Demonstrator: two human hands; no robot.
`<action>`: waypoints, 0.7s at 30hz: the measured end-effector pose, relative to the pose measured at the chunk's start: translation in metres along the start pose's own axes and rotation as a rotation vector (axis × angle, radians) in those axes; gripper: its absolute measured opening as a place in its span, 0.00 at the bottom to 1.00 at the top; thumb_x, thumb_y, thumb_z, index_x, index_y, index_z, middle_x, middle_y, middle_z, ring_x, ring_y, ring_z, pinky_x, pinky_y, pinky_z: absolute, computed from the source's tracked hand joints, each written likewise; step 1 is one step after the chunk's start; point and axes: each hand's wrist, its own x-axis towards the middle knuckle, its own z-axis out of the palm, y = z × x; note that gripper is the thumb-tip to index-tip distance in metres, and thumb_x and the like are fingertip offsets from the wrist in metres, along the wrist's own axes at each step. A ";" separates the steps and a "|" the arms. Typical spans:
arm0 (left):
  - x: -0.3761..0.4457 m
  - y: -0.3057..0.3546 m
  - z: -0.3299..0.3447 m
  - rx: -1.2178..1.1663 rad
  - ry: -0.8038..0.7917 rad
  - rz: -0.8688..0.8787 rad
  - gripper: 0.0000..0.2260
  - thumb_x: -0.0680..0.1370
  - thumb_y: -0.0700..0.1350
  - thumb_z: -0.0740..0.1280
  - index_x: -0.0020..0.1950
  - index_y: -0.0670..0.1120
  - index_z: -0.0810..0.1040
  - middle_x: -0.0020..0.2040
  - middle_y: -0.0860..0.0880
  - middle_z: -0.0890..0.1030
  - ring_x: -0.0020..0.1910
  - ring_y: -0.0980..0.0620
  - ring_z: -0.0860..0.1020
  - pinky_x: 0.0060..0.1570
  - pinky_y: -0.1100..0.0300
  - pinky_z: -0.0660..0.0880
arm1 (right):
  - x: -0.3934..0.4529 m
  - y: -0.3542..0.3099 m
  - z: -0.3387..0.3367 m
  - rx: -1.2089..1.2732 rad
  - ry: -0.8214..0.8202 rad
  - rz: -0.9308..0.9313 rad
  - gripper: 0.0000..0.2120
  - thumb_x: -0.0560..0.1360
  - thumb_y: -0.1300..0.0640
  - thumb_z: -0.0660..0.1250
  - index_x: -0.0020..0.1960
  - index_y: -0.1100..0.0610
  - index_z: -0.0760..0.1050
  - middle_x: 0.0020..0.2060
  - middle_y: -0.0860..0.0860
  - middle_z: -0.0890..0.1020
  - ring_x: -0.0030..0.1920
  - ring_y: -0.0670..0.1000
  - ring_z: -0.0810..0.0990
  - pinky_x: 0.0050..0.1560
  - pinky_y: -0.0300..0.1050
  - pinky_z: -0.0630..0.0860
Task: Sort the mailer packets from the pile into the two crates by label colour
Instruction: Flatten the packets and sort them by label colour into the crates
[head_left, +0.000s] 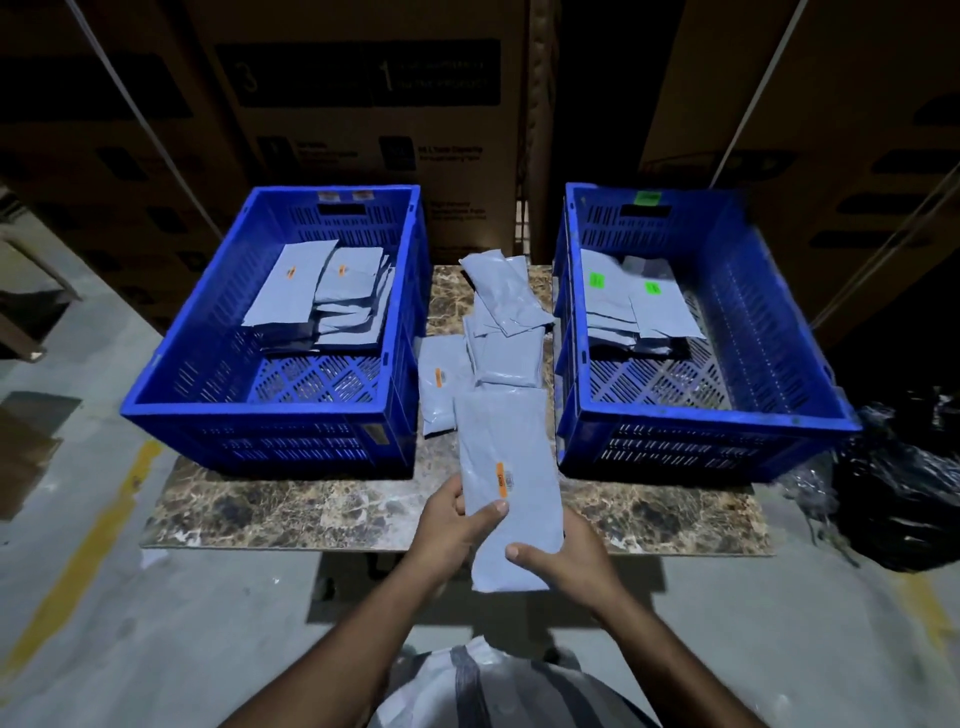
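A: What are you holding just now?

B: You have a long, flat grey-blue plastic mailer packet (511, 488) in both hands, above the near edge of the brown marbled surface (291, 506). It is a little creased and bears a small orange label (501, 476) near its middle, label side up.

A: And how does each grip stand?

B: Your left hand (451, 525) holds the packet's left edge, thumb on top close below the label, fingers underneath. Your right hand (563, 558) holds the near right corner, thumb across the top. Both grips are closed round the packet.

A: Where do the other packets lie?

B: The pile of grey-blue mailer packets (501, 317) lies on the surface between the two crates. One packet at its near left side shows an orange label; the rest show none.

A: And the crates?

B: The blue slatted plastic crate on the left (208, 405) holds packets with orange labels, stacked towards its far end. The blue slatted plastic crate on the right (727, 421) holds packets with green labels and has a green tag on its far rim. Cardboard boxes (363, 104) stand behind.
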 end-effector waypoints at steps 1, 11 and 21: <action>-0.003 0.014 0.003 0.008 0.009 0.046 0.17 0.77 0.40 0.73 0.65 0.48 0.77 0.56 0.48 0.85 0.55 0.48 0.84 0.51 0.50 0.82 | -0.001 -0.009 -0.001 0.006 0.014 -0.031 0.30 0.67 0.45 0.79 0.66 0.46 0.74 0.57 0.40 0.83 0.57 0.43 0.82 0.56 0.48 0.81; -0.010 0.110 0.006 0.012 0.119 0.249 0.17 0.75 0.40 0.75 0.63 0.47 0.79 0.54 0.49 0.86 0.53 0.49 0.85 0.48 0.55 0.82 | 0.017 -0.114 -0.042 -0.048 -0.057 -0.387 0.43 0.73 0.59 0.76 0.72 0.30 0.54 0.70 0.38 0.69 0.65 0.43 0.77 0.56 0.50 0.81; 0.010 0.139 -0.055 0.009 0.194 0.262 0.14 0.80 0.46 0.69 0.65 0.49 0.77 0.52 0.45 0.86 0.50 0.50 0.85 0.48 0.55 0.82 | 0.063 -0.163 0.000 -0.103 -0.057 -0.423 0.35 0.74 0.60 0.75 0.73 0.39 0.65 0.65 0.23 0.69 0.63 0.25 0.68 0.45 0.35 0.79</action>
